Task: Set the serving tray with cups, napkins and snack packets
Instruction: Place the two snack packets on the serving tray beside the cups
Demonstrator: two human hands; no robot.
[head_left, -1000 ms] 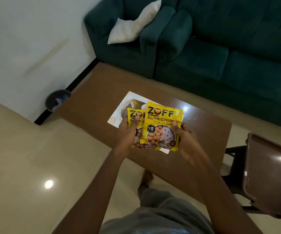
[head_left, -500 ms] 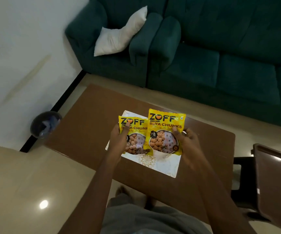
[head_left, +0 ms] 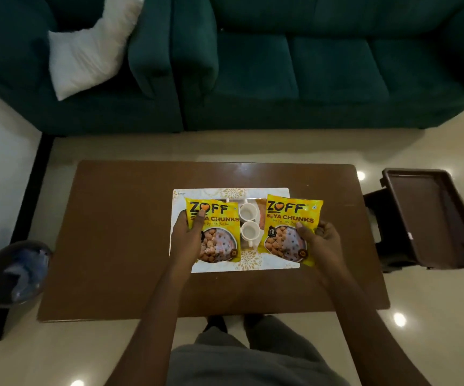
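Observation:
A white serving tray (head_left: 278,192) with gold flower prints lies in the middle of the brown coffee table (head_left: 119,235). Two small white cups (head_left: 247,212) (head_left: 249,233) stand one behind the other at the tray's centre, beside a pale orange strip that may be a napkin (head_left: 261,215). My left hand (head_left: 186,232) grips one yellow ZOFF soya chunks packet (head_left: 217,218) over the tray's left side. My right hand (head_left: 320,240) grips a second yellow packet (head_left: 292,215) over the tray's right side.
A dark green sofa (head_left: 295,65) with a white pillow (head_left: 91,48) stands behind the table. A dark bin (head_left: 13,271) sits on the floor at the left. At the right, a brown tray-like piece (head_left: 431,218) rests on a dark stool.
The two packets were held together overlapping; now my hands have drawn them apart to the left and right sides of the tray, uncovering the cups. The view has turned square to the table.

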